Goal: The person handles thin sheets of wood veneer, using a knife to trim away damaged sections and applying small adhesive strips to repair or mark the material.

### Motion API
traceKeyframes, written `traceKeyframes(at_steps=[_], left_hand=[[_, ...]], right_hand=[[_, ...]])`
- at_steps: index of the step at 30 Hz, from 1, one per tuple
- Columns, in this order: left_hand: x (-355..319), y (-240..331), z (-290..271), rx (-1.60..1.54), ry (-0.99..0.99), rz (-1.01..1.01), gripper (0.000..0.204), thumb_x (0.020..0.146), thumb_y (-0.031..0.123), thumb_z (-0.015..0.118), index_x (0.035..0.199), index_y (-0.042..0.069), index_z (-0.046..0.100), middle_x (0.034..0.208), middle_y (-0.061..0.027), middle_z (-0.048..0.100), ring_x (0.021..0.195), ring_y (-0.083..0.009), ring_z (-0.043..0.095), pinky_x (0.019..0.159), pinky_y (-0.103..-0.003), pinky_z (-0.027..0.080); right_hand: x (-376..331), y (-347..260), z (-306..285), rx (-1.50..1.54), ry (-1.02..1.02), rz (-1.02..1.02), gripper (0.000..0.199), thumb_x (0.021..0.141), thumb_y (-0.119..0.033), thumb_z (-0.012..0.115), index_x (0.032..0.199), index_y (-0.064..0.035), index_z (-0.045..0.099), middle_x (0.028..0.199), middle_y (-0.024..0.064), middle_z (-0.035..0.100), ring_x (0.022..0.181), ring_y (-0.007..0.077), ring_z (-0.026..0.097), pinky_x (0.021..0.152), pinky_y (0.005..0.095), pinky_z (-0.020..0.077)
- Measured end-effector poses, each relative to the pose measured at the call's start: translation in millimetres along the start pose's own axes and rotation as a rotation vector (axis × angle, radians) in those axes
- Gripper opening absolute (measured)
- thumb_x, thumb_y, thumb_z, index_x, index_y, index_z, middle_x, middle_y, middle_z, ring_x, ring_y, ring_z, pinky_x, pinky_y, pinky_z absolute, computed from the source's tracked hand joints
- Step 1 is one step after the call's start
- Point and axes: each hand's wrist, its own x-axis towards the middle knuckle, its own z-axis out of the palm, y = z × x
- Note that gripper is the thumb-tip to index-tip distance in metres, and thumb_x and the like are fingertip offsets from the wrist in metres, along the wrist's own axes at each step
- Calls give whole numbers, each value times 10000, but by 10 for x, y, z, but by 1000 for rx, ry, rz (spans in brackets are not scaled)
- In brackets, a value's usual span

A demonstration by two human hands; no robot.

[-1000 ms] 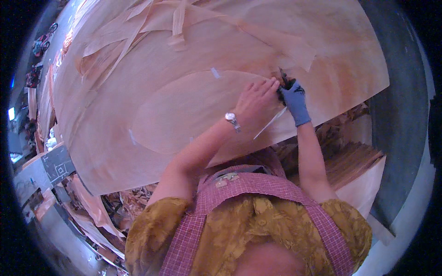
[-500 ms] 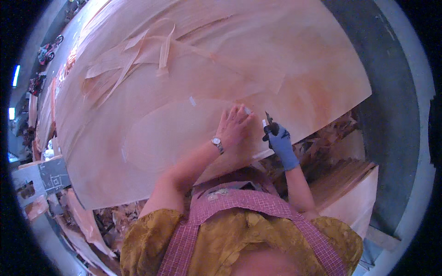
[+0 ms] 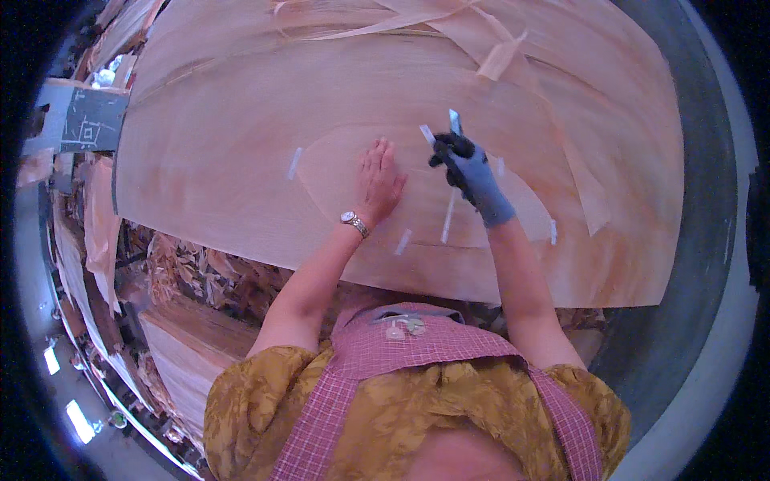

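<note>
A person in a mustard blouse and pink checked apron (image 3: 401, 377) leans over a large sheet of pale wood veneer (image 3: 241, 160) that covers the whole work surface. The bare left hand (image 3: 377, 180), a wristwatch (image 3: 354, 223) on its wrist, lies palm down on the sheet with all fingers stretched flat and slightly spread; it grips nothing and simply presses the wood. Just beside it, the right hand (image 3: 469, 168) wears a blue glove with dark fingertips, and its fingers are curled closed around a small pale blade-like tool (image 3: 455, 122) whose tip sticks up above the knuckles. A curved seam runs through the veneer around both hands, and several short pale tape strips (image 3: 294, 163) sit across it, 1 left of the bare hand, others (image 3: 447, 216) below and between the wrists. Loose veneer offcuts (image 3: 497, 56) lie curled along the far edge of the sheet. Under the near edge, stacked veneer scraps (image 3: 200, 272) fill the lower left, and a grey machine plate (image 3: 84, 120) shows at upper left.
</note>
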Motion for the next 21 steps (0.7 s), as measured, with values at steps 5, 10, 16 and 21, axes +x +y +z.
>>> traceKeyframes(at_steps=[5, 10, 16, 21], left_hand=[[279, -61, 119, -101, -70, -9, 523, 857, 173, 591, 1355, 61, 476, 1419, -140, 477, 1290, -301, 461, 1042, -442, 375], [416, -487, 326, 108, -128, 206, 506, 860, 191, 595, 1353, 114, 511, 1446, -65, 466, 1278, -269, 469, 1008, -453, 398], [439, -493, 471, 140, 15, 307, 481, 846, 226, 596, 1313, 115, 562, 1375, -57, 543, 1218, -243, 514, 938, -418, 416], [556, -438, 224, 58, -106, 232, 335, 819, 185, 607, 1147, 116, 616, 1178, -35, 627, 1128, -242, 552, 885, -415, 442]], right_hand=[[788, 733, 71, -125, 109, 9, 213, 887, -224, 668, 980, -34, 642, 731, 49, 666, 514, 102, 538, 477, 251, 426], [834, 627, 207, -248, 40, 92, 206, 881, -234, 659, 885, -32, 622, 758, 79, 672, 609, 185, 625, 551, 344, 502], [878, 444, -81, -1442, 169, -311, 291, 882, -323, 611, 912, -36, 648, 870, 207, 679, 828, 369, 658, 742, 474, 510], [106, -517, 226, -366, -245, 32, 163, 894, -239, 613, 931, -83, 642, 724, 23, 679, 528, 52, 541, 443, 213, 391]])
